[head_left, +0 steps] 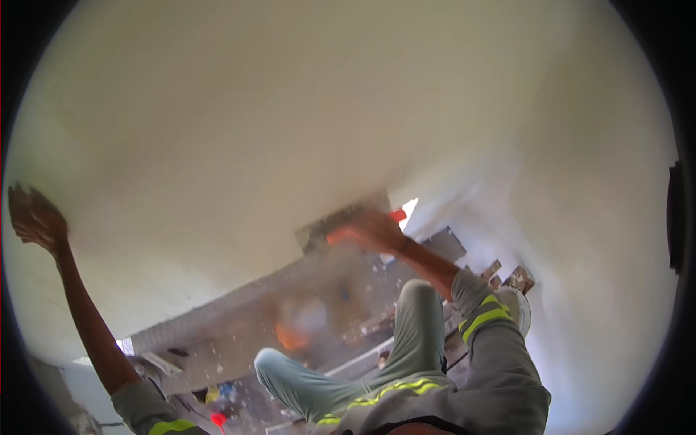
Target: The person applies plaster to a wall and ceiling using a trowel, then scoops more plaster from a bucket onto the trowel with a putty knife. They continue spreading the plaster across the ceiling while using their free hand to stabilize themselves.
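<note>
My right hand [378, 230] is closed around the red handle of a plastering trowel [313, 236]. The trowel's flat grey blade lies against or very close to the lower part of the pale wall [239, 130]; motion blurs it. Far to the left, my left hand [38, 217] is raised against the wall. Its fingers are stretched out, and nothing shows in it.
Below my bent knees is a grey, splattered floor [254, 326] with a blurred orange item [291, 336]. A white bucket [516, 308] stands at the right. A red object [218, 419] and other small items lie at the lower left.
</note>
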Available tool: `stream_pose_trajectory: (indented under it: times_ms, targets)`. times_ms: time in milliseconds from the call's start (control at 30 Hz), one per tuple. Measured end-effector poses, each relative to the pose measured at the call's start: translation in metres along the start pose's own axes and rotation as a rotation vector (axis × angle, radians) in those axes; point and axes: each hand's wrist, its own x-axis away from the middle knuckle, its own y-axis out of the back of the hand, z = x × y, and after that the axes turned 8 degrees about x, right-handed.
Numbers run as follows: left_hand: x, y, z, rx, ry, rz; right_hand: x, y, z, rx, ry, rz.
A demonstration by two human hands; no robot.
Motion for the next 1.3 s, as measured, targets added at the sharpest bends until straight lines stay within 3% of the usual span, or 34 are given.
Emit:
stream_pose_trajectory:
  times_ms: [100, 167, 200, 233, 267, 300, 400, 500, 533, 567, 600, 667, 700, 733, 767, 833, 933, 967, 1067, 1133, 1200, 1233, 1267, 1300]
  targets:
    - [-0.022, 0.023, -0.032, 0.039, 0.122, 0.006, -0.02, 0.103, 0.011, 0.002, -0.149, -0.111]
    - [-0.034, 0.037, -0.055, 0.108, 0.279, 0.043, -0.052, 0.198, -0.002, 0.221, -0.161, -0.364]
    - [-0.035, 0.039, -0.057, 0.116, 0.323, 0.044, -0.078, 0.247, -0.017, 0.349, -0.031, -0.643]
    - [-0.036, 0.04, -0.058, 0.128, 0.363, 0.056, -0.099, 0.302, -0.025, 0.482, -0.09, -0.611]
    - [-0.037, 0.043, -0.058, 0.138, 0.402, 0.075, -0.129, 0.349, -0.039, 0.548, 0.085, -0.884]
    - [-0.038, 0.044, -0.06, 0.156, 0.409, 0.066, -0.155, 0.401, -0.038, 0.57, 0.178, -0.948]
    - [-0.043, 0.051, -0.066, 0.174, 0.442, 0.074, -0.216, 0.512, -0.034, 0.644, 0.087, -0.85]
    - [-0.044, 0.041, -0.064, 0.136, 0.477, 0.114, -0.261, 0.56, -0.011, 0.68, -0.099, -0.586]
    - [-0.043, 0.038, -0.065, 0.128, 0.474, 0.115, -0.271, 0.568, -0.007, 0.725, -0.155, -0.489]
    - [-0.042, 0.037, -0.064, 0.121, 0.47, 0.118, -0.283, 0.554, -0.034, 0.328, -0.149, -0.469]
    - [-0.041, 0.039, -0.064, 0.121, 0.466, 0.124, -0.276, 0.539, -0.028, 0.684, -0.02, -0.509]
    - [-0.044, 0.041, -0.071, 0.129, 0.482, 0.115, -0.257, 0.468, -0.045, 0.707, 0.201, -0.589]
    - [-0.039, 0.042, -0.073, 0.136, 0.472, 0.131, -0.231, 0.444, -0.028, 0.689, 0.088, -0.41]
    - [-0.036, 0.039, -0.071, 0.131, 0.459, 0.128, -0.213, 0.433, -0.027, 0.643, 0.144, -0.404]
    - [-0.036, 0.038, -0.064, 0.12, 0.43, 0.125, -0.202, 0.43, -0.033, 0.62, 0.339, -0.712]
    - [-0.037, 0.039, -0.063, 0.136, 0.452, 0.113, -0.189, 0.464, -0.042, 0.332, -0.345, -0.588]
    - [-0.044, 0.043, -0.069, 0.141, 0.475, 0.129, -0.2, 0.535, -0.091, -0.152, -0.577, -0.884]
    - [-0.042, 0.042, -0.069, 0.138, 0.477, 0.13, -0.208, 0.551, -0.11, -0.275, -0.561, -0.937]
    - [-0.045, 0.044, -0.069, 0.143, 0.483, 0.133, -0.237, 0.577, -0.11, -0.379, -0.502, -0.811]
    - [-0.046, 0.043, -0.07, 0.137, 0.478, 0.123, -0.265, 0.564, -0.074, -0.254, -0.425, -0.766]
    - [-0.046, 0.041, -0.071, 0.129, 0.456, 0.11, -0.285, 0.528, -0.055, 0.267, -0.17, -0.63]
    - [-0.045, 0.041, -0.072, 0.126, 0.472, 0.125, -0.27, 0.506, -0.016, 0.185, -0.267, -0.473]
    - [-0.045, 0.042, -0.072, 0.127, 0.487, 0.138, -0.259, 0.47, 0.004, 0.247, -0.234, -0.435]
    - [-0.046, 0.043, -0.072, 0.13, 0.5, 0.148, -0.248, 0.431, 0.015, 0.269, -0.144, -0.58]
